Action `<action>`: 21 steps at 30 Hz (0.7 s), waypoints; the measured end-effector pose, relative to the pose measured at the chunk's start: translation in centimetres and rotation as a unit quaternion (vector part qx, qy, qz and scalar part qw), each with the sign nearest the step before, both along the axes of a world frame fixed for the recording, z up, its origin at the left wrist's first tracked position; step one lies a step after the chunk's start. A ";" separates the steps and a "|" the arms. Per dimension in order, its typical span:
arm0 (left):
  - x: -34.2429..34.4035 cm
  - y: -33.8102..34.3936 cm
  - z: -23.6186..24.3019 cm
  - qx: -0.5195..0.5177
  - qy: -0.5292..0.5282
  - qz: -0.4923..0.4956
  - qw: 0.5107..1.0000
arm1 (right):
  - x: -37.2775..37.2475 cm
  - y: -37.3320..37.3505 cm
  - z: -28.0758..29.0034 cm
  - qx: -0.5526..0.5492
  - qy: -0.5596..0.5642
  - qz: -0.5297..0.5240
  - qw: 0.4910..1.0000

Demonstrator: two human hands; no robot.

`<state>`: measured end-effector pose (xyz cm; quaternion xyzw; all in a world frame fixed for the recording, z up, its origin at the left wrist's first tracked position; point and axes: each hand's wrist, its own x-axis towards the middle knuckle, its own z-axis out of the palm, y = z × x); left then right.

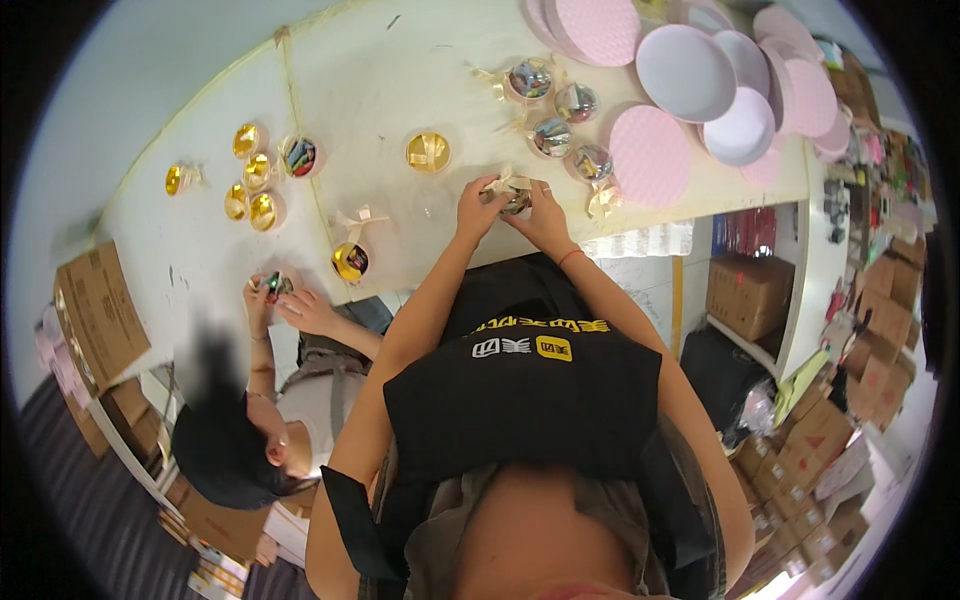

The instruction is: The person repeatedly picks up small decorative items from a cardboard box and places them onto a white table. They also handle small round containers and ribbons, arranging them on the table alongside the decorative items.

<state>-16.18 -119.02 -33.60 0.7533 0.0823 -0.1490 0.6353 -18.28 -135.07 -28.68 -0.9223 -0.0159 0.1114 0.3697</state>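
Near the front edge of the tabletop (380, 105), seen from the head, the person's left hand (479, 208) and right hand (546, 219) pinch a ribbon-tied round container (516, 199) between them; whether it touches the surface, I cannot tell. Just right stand four clear-domed containers (550, 138), beside round pink discs (650, 157). To the left sits a gold-topped container (428, 153); farther left, a co-worker's hands (308, 313) hold another container (275, 288).
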 end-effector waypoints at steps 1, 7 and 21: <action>-0.3 -0.4 0.1 0.005 -0.014 0.019 1.000 | 0.2 -0.4 -0.1 -0.018 -0.004 0.009 1.000; -0.2 -0.9 0.4 -0.020 0.136 0.105 0.985 | 0.9 -2.4 0.5 -0.012 -0.051 0.081 0.995; -1.6 -1.6 -1.9 -0.068 0.218 0.258 0.939 | 1.1 -7.5 -1.4 0.272 0.105 -0.004 0.957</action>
